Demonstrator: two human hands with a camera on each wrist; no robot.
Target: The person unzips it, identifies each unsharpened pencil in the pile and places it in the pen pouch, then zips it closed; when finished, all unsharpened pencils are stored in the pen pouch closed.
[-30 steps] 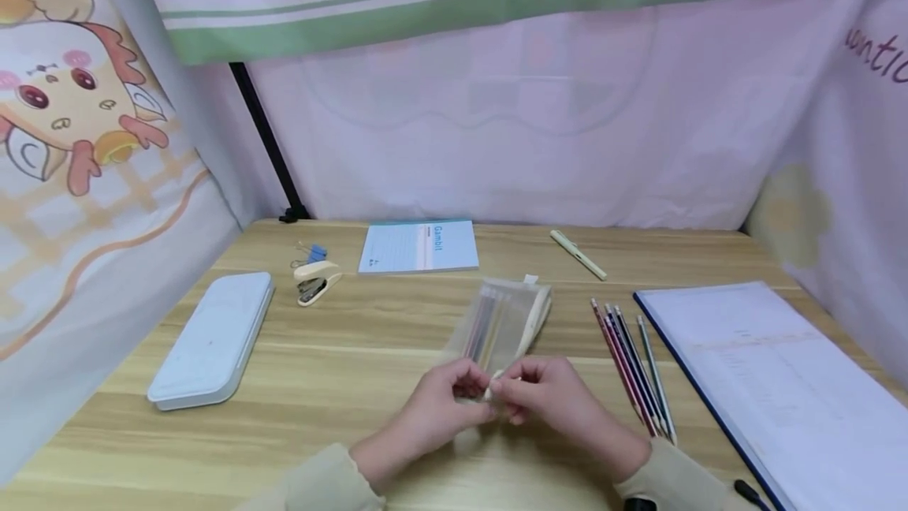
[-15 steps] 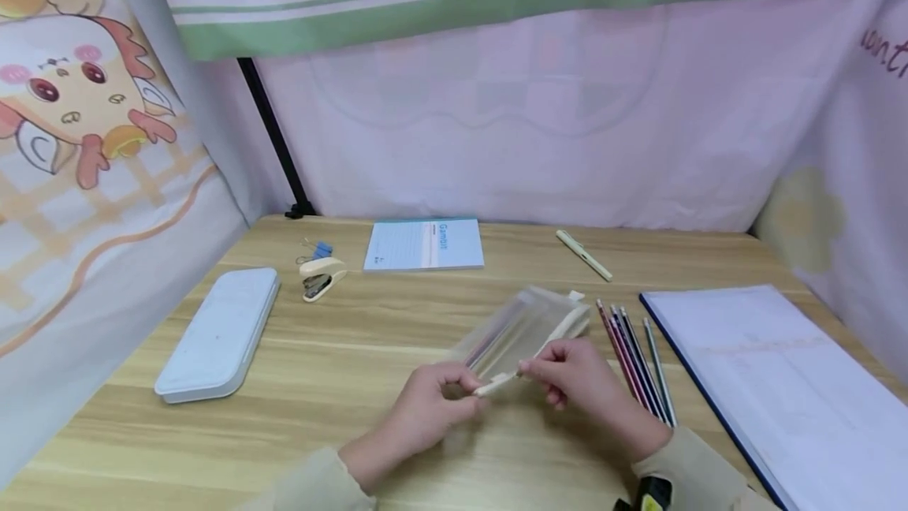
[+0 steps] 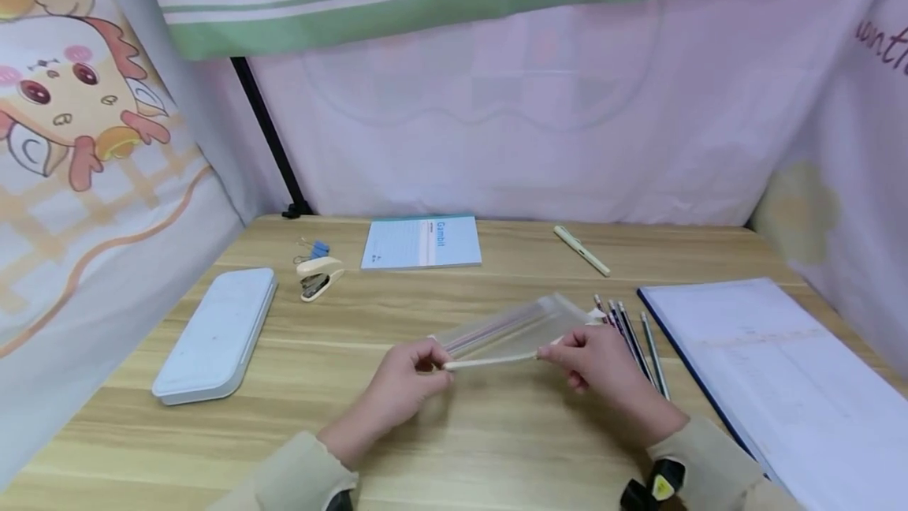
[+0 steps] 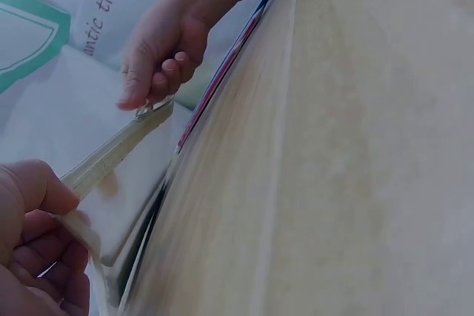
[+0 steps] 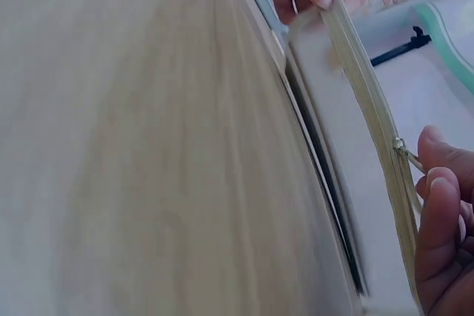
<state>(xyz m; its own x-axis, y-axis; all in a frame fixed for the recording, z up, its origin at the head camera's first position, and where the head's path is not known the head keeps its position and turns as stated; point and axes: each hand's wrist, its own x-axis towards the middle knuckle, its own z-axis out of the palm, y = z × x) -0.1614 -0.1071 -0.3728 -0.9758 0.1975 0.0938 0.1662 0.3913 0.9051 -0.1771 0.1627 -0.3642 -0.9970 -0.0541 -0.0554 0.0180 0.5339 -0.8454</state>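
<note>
Two hands (image 3: 407, 381) stretch clear cream-zippered pouch (image 3: 518, 326).

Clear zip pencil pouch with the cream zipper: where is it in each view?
Head: clear zip pencil pouch centre, stretched between left hand and right hand.
Left wrist: lower left.
Right wrist: right of centre.
Shared landmark: cream zipper strip.

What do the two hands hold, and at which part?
The clear pencil pouch: left hand pinches its zipper-end corner, right hand pinches the zipper pull.
</note>
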